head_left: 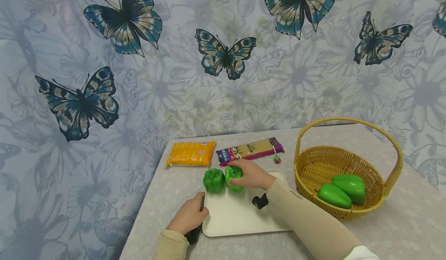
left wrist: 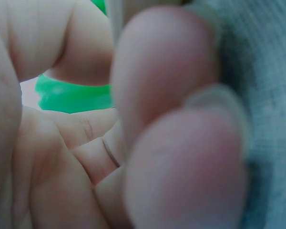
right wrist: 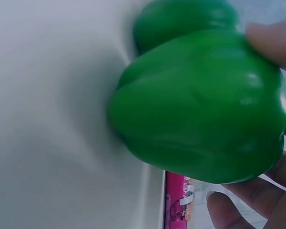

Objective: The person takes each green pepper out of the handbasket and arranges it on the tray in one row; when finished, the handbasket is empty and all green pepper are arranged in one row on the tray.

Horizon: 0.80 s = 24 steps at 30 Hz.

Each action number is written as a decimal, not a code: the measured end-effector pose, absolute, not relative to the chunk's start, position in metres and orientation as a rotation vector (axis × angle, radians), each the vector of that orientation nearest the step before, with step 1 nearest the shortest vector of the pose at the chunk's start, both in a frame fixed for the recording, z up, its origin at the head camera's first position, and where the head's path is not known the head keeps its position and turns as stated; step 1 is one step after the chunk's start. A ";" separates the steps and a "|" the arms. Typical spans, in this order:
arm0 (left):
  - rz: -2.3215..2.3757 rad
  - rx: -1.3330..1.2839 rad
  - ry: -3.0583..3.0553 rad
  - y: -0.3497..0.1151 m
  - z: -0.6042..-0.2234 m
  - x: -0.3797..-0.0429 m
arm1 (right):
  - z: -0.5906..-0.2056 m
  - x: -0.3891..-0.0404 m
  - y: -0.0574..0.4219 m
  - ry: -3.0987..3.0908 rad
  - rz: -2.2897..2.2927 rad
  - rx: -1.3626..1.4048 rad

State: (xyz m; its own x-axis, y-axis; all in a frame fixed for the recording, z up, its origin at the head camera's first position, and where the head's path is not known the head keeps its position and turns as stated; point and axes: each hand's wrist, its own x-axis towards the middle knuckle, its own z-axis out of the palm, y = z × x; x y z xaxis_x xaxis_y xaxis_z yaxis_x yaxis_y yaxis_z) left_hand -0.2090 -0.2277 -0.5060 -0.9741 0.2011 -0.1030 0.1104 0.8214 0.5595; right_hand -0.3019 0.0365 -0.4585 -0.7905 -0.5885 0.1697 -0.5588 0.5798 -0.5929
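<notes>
My right hand (head_left: 251,175) grips a green bell pepper (head_left: 233,179) over the far part of a cream tray (head_left: 240,217). Thumb and fingers lie around this pepper (right wrist: 200,105) in the right wrist view. Close beside it, at the tray's far left corner, stands another green bell pepper (head_left: 214,180). At the tray's left edge my left hand (head_left: 189,214) holds the rim. Its curled fingers (left wrist: 167,62) fill the left wrist view, with a blurred patch of green behind them.
A wicker basket (head_left: 301,178) with a tall handle stands on the right, holding two green peppers (head_left: 343,190). Behind the tray lie an orange packet (head_left: 191,154) and a purple-and-gold packet (head_left: 251,151) with a small trinket (head_left: 277,159). A butterfly-patterned wall backs the table.
</notes>
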 end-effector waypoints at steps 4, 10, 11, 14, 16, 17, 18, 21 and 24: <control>0.856 0.256 2.853 -0.227 -0.505 -0.209 | -0.460 -0.304 0.037 2.747 -1.020 -1.009; 0.847 0.243 2.857 -0.228 -0.505 -0.209 | -0.461 -0.304 0.037 2.739 -1.033 -1.001; 0.848 0.243 2.858 -0.228 -0.504 -0.208 | -0.461 -0.303 0.037 2.735 -1.035 -0.997; 0.847 0.241 2.863 -0.227 -0.504 -0.208 | -0.461 -0.303 0.036 2.726 -1.041 -0.998; 0.849 0.246 2.866 -0.227 -0.503 -0.208 | -0.461 -0.303 0.036 2.727 -1.033 -0.996; 0.848 0.246 2.865 -0.227 -0.503 -0.208 | -0.461 -0.303 0.036 2.728 -1.029 -0.995; 0.846 0.246 2.866 -0.227 -0.503 -0.208 | -0.461 -0.303 0.036 2.729 -1.025 -0.993; 0.849 0.248 2.862 -0.227 -0.503 -0.208 | -0.462 -0.303 0.036 2.728 -1.012 -0.986; 0.850 0.241 2.857 -0.227 -0.503 -0.208 | -0.462 -0.302 0.036 2.720 -1.020 -0.981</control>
State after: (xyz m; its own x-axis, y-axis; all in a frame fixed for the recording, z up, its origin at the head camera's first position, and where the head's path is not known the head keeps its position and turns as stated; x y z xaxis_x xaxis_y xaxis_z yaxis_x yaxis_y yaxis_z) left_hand -0.2075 -0.2265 -0.5033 -0.9756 0.1962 -0.0985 0.1105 0.8265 0.5519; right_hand -0.3016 0.0363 -0.4615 -0.7928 -0.5919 0.1456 -0.5416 0.5746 -0.6136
